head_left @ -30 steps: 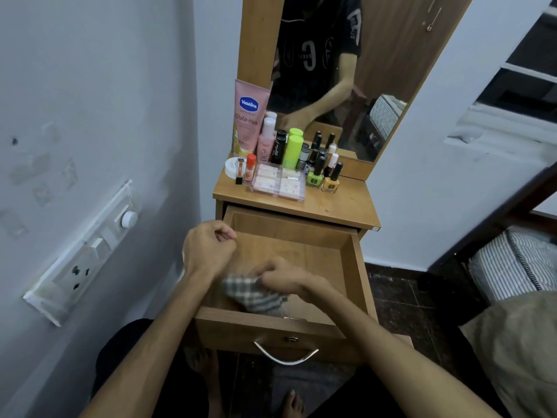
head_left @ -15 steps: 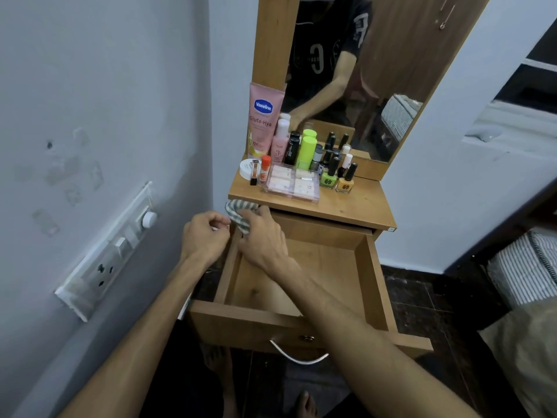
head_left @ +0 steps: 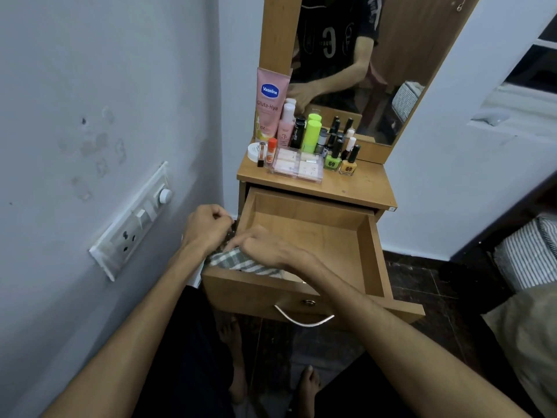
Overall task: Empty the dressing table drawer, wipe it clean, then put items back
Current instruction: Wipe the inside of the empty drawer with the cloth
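The wooden drawer (head_left: 373, 251) of the dressing table is pulled out, and its visible floor is bare. A grey-and-white checked cloth (head_left: 241, 262) lies bunched in its front left corner. My right hand (head_left: 268, 245) is curled over the cloth and holds it down against the left wall. My left hand (head_left: 206, 227) is curled just outside that wall, gripping the cloth's dark upper edge. On the tabletop stand a pink Vaseline tube (head_left: 269, 104), a green bottle (head_left: 312, 135), nail polish bottles (head_left: 348, 164) and a clear organiser box (head_left: 297, 167).
A mirror (head_left: 361, 70) rises behind the toiletries. A white switch and socket panel (head_left: 135, 224) sticks out from the left wall close to my left arm. A striped pillow (head_left: 527, 251) and bedding sit at the right. The drawer's metal handle (head_left: 304, 319) hangs above my bare feet.
My right hand has drawn the cloth from the drawer's back left corner along the left wall to the front left corner. My left hand stayed by the left wall.
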Demonstrator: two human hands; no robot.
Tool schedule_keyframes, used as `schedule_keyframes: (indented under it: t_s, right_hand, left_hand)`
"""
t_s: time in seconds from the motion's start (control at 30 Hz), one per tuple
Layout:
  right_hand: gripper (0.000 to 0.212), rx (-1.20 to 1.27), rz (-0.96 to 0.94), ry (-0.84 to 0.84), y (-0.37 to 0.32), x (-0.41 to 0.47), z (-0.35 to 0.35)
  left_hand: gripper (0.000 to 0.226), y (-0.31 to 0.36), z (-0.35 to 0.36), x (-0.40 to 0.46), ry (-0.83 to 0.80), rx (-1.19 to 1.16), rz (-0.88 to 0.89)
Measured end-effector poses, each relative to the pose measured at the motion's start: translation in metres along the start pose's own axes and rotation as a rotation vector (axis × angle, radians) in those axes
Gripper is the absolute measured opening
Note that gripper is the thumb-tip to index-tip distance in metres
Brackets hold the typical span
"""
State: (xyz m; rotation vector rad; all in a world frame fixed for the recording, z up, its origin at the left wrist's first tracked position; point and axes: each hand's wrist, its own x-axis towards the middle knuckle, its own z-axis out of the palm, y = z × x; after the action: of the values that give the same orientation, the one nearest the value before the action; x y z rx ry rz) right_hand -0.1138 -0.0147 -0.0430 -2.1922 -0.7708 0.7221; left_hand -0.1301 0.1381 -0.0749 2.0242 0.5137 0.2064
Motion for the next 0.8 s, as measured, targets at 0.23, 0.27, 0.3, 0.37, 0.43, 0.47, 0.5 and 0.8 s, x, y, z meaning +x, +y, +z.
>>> schedule_keyframes:
  t_s: [0.23,0.27,0.3,0.37,0.43,0.47,0.5,0.8]
  right_hand:
    - [0.02,-0.118,-0.133,0.087,-0.011,-0.015,0.006]
    - [0.024,-0.185,-0.2,0.108,-0.011,-0.018,0.009]
    - [0.025,-0.261,-0.284,0.124,-0.012,-0.022,0.013]
    - [0.024,-0.411,-0.419,0.098,-0.012,-0.029,0.017]
    - [0.024,-0.466,-0.428,0.056,-0.014,-0.036,0.017]
    - [0.024,-0.453,-0.399,0.05,-0.013,-0.04,0.014]
    - [0.024,-0.433,-0.367,0.048,-0.011,-0.044,0.009]
    - [0.016,-0.356,-0.153,0.094,0.031,-0.101,-0.031]
  left_hand:
    - [0.026,0.006,-0.01,0.003,-0.153,0.01,0.06]
    - [0.026,0.006,-0.012,0.004,-0.154,0.008,0.058]
    - [0.025,0.006,-0.013,0.004,-0.152,-0.003,0.057]
    - [0.024,0.008,-0.011,0.004,-0.139,-0.032,0.049]
    - [0.024,0.011,-0.005,0.0,-0.138,-0.01,0.064]
    - [0.024,0.013,-0.002,-0.004,-0.143,0.015,0.085]
    - [0.024,0.015,0.002,-0.007,-0.151,0.045,0.107]
    - [0.02,0.035,0.047,-0.037,-0.246,0.283,0.238]
